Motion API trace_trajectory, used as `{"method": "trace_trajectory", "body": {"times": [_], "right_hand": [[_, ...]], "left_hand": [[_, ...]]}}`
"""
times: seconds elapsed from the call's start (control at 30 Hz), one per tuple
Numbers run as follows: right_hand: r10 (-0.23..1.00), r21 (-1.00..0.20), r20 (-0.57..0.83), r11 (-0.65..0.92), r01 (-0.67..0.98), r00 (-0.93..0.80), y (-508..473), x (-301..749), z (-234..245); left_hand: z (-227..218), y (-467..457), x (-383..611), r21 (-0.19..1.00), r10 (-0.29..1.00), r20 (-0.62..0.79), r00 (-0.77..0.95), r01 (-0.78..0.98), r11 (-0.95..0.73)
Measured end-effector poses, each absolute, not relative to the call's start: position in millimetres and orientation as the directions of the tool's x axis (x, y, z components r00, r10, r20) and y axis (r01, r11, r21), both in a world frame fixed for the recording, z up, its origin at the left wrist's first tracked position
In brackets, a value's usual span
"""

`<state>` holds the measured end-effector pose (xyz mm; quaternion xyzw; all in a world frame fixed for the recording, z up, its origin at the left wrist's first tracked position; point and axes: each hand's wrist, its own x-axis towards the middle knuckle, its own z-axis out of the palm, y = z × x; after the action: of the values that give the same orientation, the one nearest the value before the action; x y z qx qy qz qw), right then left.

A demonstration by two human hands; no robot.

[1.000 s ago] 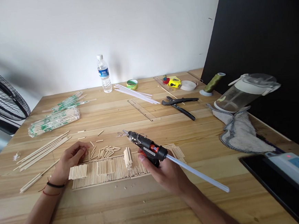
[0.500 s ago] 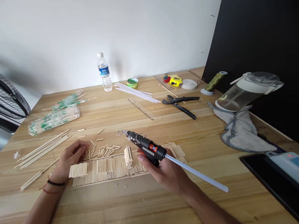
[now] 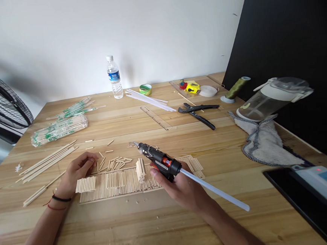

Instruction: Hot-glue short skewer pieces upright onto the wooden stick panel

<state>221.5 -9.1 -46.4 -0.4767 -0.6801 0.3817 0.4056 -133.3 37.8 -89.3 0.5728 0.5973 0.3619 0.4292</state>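
Observation:
My right hand (image 3: 183, 190) is wrapped round a black hot glue gun (image 3: 157, 157), its nozzle pointing to the far left. A long clear glue stick (image 3: 215, 189) sticks out of its back end. Under the gun lies a long panel of short wooden sticks (image 3: 101, 189) set side by side, with small stick blocks on top; one bundle (image 3: 140, 170) stands upright. My left hand (image 3: 80, 168) rests on the table past the panel's left part, fingers curled and thumb close to them. Anything between its fingertips is hidden. Beside it are several loose cut sticks (image 3: 117, 163).
Long sticks (image 3: 49, 161) and bagged sticks (image 3: 59, 130) lie at the left. Behind are a water bottle (image 3: 114, 79), spare glue sticks (image 3: 150, 100), a ruler (image 3: 155, 117), pliers (image 3: 198, 110) and a yellow tape measure (image 3: 192, 87). A cloth (image 3: 262, 141), a tumbler (image 3: 263, 101) and a phone (image 3: 302, 198) are at right.

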Motion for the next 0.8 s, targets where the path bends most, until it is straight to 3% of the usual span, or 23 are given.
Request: {"method": "trace_trajectory", "body": {"times": [0.8], "right_hand": [[0.960,-0.907,0.163,0.237,0.348,-0.229,-8.8,221.4,-46.5]], "left_hand": [[-88.2,37.7,-131.3,0.931,0.994,-0.112,0.013,0.351,0.100]]}}
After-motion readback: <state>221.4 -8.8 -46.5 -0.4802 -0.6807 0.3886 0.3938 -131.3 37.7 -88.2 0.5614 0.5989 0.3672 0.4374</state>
